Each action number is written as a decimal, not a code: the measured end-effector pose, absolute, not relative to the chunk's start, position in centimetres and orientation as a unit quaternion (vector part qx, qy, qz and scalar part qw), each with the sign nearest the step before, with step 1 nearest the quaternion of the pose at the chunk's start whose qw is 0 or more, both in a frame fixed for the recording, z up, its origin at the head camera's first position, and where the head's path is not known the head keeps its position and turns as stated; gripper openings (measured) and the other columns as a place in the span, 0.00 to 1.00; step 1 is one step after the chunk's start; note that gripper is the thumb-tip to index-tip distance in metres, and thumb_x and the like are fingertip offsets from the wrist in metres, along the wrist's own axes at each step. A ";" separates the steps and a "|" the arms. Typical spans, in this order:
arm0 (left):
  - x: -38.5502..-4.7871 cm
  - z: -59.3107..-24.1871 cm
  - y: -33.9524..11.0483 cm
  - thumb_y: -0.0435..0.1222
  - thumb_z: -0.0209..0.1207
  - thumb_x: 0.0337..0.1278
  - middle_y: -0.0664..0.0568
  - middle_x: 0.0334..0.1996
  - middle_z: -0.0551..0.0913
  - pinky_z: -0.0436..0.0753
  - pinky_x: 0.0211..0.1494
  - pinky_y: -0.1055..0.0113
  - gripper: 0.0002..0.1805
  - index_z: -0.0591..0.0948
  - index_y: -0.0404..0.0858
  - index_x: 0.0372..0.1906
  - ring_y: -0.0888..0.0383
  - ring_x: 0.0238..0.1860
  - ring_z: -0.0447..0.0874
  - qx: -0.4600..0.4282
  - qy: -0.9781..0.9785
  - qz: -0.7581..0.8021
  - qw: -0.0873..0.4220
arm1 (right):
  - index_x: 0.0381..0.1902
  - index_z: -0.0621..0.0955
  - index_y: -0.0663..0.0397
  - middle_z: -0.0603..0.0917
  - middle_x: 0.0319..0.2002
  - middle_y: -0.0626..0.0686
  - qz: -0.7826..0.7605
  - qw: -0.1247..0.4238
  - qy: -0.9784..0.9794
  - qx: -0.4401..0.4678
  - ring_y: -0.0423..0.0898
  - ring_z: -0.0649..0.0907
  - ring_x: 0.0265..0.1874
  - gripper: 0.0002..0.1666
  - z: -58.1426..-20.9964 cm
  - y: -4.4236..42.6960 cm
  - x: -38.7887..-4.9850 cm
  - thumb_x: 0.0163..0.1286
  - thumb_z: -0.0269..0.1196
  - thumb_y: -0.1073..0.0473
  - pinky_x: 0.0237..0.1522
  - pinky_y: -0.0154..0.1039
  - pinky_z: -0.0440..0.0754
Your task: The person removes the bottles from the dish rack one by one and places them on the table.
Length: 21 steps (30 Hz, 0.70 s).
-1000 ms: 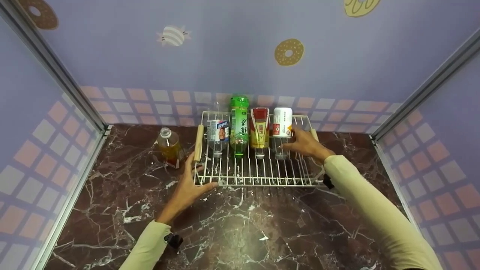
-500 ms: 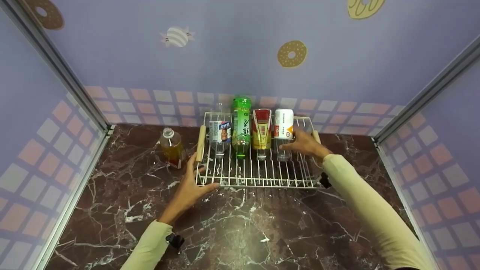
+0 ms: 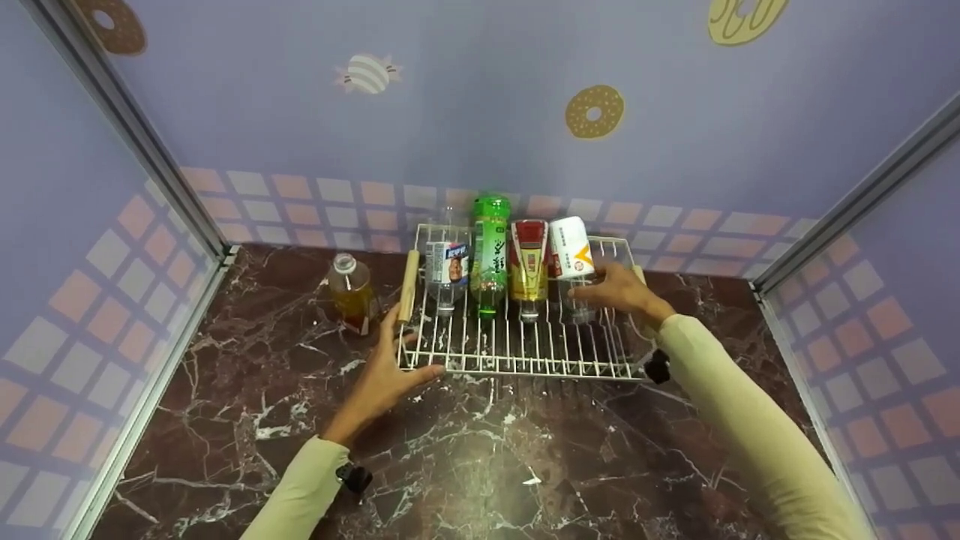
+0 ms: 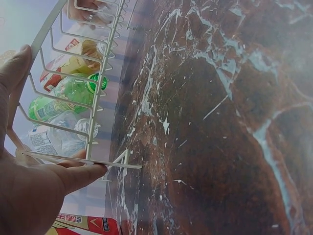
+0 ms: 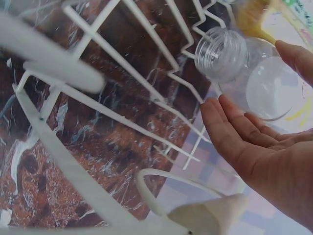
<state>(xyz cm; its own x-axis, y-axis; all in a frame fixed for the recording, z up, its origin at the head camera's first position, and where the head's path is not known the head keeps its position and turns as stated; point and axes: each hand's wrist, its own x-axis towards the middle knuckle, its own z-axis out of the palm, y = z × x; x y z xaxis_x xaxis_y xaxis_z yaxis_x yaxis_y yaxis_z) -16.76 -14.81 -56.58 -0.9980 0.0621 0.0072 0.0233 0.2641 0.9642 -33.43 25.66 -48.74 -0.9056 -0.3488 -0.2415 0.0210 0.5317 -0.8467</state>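
A white wire rack (image 3: 517,367) with wooden side handles stands against the back wall. My left hand (image 3: 386,379) grips its front left corner; in the left wrist view the thumb lies along a rail. Several bottles lie in the rack, necks toward me: a clear one with a blue label (image 3: 448,266), a green one (image 3: 491,251), a red-and-yellow one (image 3: 529,259) and a clear one with a white label (image 3: 571,247). My right hand (image 3: 619,291) holds this last, tilted bottle between thumb and fingers; its bare neck (image 5: 220,54) shows in the right wrist view.
A bottle of amber liquid (image 3: 352,296) stands on the dark marbled counter (image 3: 480,465), left of the rack. Purple panels enclose the counter on the left, right and back. The rack's right wooden handle (image 5: 210,215) lies close below my right hand.
The white-labelled bottle has tipped, its base end leaning left toward the red-and-yellow bottle. My left hand keeps its place on the rack. The head view has shifted slightly.
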 end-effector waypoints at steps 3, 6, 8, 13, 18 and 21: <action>-16.9 -56.5 -14.9 0.46 0.84 0.53 0.28 0.83 0.62 0.53 0.82 0.22 0.74 0.40 0.55 0.92 0.36 0.82 0.67 0.028 0.794 0.607 0.011 | 0.69 0.74 0.71 0.85 0.55 0.68 -0.490 0.191 0.845 -0.096 0.57 0.89 0.46 0.35 -48.0 25.9 -32.7 0.72 0.76 0.60 0.57 0.59 0.91; -16.9 -56.6 -15.0 0.43 0.85 0.52 0.28 0.83 0.62 0.52 0.81 0.20 0.74 0.42 0.53 0.91 0.36 0.81 0.69 0.030 0.793 0.609 0.007 | 0.71 0.74 0.69 0.86 0.55 0.67 -0.512 0.190 0.831 -0.105 0.57 0.89 0.46 0.35 -47.4 26.0 -31.9 0.73 0.75 0.62 0.56 0.56 0.92; -16.9 -56.6 -15.1 0.44 0.86 0.51 0.28 0.83 0.62 0.53 0.81 0.19 0.75 0.42 0.52 0.91 0.36 0.81 0.69 0.031 0.792 0.609 0.007 | 0.72 0.74 0.67 0.86 0.53 0.66 -0.532 0.188 0.818 -0.110 0.57 0.89 0.47 0.35 -47.1 26.0 -31.4 0.72 0.74 0.64 0.56 0.54 0.92; -17.0 -56.8 -15.1 0.43 0.86 0.51 0.28 0.84 0.59 0.54 0.80 0.19 0.75 0.42 0.50 0.91 0.35 0.80 0.69 0.039 0.787 0.615 0.005 | 0.73 0.73 0.68 0.86 0.52 0.64 -0.574 0.169 0.794 -0.105 0.52 0.88 0.46 0.37 -46.8 26.2 -30.1 0.70 0.75 0.68 0.55 0.50 0.92; -17.0 -56.8 -15.0 0.42 0.86 0.51 0.28 0.84 0.58 0.51 0.81 0.19 0.75 0.42 0.50 0.91 0.35 0.80 0.69 0.039 0.785 0.618 0.003 | 0.76 0.69 0.72 0.83 0.61 0.71 -0.610 0.171 0.766 -0.108 0.51 0.88 0.51 0.41 -46.7 26.5 -28.6 0.70 0.74 0.70 0.59 0.48 0.91; -17.0 -56.8 -15.0 0.43 0.86 0.51 0.29 0.85 0.58 0.53 0.81 0.19 0.75 0.42 0.51 0.91 0.35 0.80 0.69 0.039 0.785 0.619 0.005 | 0.75 0.70 0.73 0.81 0.64 0.73 -0.618 0.170 0.759 -0.112 0.50 0.88 0.53 0.40 -46.8 26.7 -27.8 0.69 0.73 0.72 0.60 0.47 0.91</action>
